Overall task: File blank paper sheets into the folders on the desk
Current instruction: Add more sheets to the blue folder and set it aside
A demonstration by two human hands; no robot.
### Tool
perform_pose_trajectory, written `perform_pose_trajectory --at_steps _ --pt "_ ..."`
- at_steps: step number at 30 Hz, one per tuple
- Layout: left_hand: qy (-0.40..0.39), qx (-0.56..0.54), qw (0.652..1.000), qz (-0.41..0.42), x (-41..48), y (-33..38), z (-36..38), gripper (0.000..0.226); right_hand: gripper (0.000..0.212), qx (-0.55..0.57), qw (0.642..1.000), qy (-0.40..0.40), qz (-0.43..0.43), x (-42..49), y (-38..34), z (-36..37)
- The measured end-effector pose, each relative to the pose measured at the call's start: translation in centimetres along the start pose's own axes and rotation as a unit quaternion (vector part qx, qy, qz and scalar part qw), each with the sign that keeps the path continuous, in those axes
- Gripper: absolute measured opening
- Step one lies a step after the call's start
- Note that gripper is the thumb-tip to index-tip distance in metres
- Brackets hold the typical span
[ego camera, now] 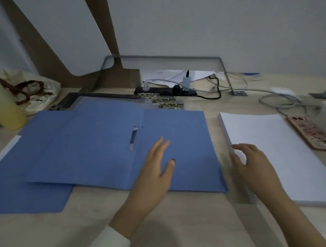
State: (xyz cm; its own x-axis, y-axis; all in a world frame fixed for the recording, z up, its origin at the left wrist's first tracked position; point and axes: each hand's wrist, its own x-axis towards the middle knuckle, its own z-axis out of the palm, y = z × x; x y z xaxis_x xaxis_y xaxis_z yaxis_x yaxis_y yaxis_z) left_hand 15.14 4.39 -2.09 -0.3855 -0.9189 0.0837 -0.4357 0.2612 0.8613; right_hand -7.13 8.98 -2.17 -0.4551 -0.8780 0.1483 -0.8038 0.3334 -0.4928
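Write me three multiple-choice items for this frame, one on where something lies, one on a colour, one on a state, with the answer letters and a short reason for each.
1. Where does the stack of white paper lie relative to the open folder?
A. To its right on the desk
B. Inside it
C. Beneath it

2. What colour is the open folder?
A. Red
B. Blue
C. Green

3. What is the left hand doing?
A. Gripping a pen
B. Holding a sheet up in the air
C. Lying open over the folder's right half

Answers:
1. A, the stack sits apart from the folder, with bare desk between them.
2. B, both spread covers are blue.
3. C, the fingers are spread with nothing in them, while the right hand rests at the stack's near left edge.
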Motion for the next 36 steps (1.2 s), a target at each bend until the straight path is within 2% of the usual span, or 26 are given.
perform_pose_trajectory --at_steps 2,4,7,11,15,19,24,36 --pt "-0.083 -0.099 0.991 -0.029 0.9 2.3 3.6 0.045 0.034 -0.03 0.999 0.017 0.026 0.5 1.9 -0.9" --pt "-0.157 -0.181 0.968 -0.081 1.9 4.0 6.7 0.045 0.035 -0.055 0.997 0.014 0.042 0.9 3.1 -1.4" --pt "-0.206 -0.232 0.943 -0.12 3.4 5.1 10.0 0.048 0.035 -0.074 0.995 -0.006 0.06 1.3 4.0 -1.5" --pt "-0.21 -0.243 0.941 -0.109 4.3 5.9 12.2 0.031 0.047 -0.134 0.99 -0.016 0.045 0.9 3.9 -0.8" --pt "-0.214 -0.27 0.931 -0.118 4.6 5.5 13.1 0.042 0.051 -0.213 0.976 -0.002 0.032 0.5 3.4 0.0" --pt "-0.21 -0.292 0.923 -0.139 4.8 3.8 13.9 0.043 0.048 -0.175 0.984 0.017 0.039 0.6 3.7 0.2" --pt "-0.206 -0.29 0.929 -0.108 4.9 2.9 14.5 0.049 0.043 -0.139 0.989 0.014 0.043 0.8 4.0 -0.1" --pt "-0.213 -0.301 0.923 -0.106 5.0 2.7 14.3 0.049 0.043 -0.15 0.987 0.004 0.05 0.6 3.7 0.0"
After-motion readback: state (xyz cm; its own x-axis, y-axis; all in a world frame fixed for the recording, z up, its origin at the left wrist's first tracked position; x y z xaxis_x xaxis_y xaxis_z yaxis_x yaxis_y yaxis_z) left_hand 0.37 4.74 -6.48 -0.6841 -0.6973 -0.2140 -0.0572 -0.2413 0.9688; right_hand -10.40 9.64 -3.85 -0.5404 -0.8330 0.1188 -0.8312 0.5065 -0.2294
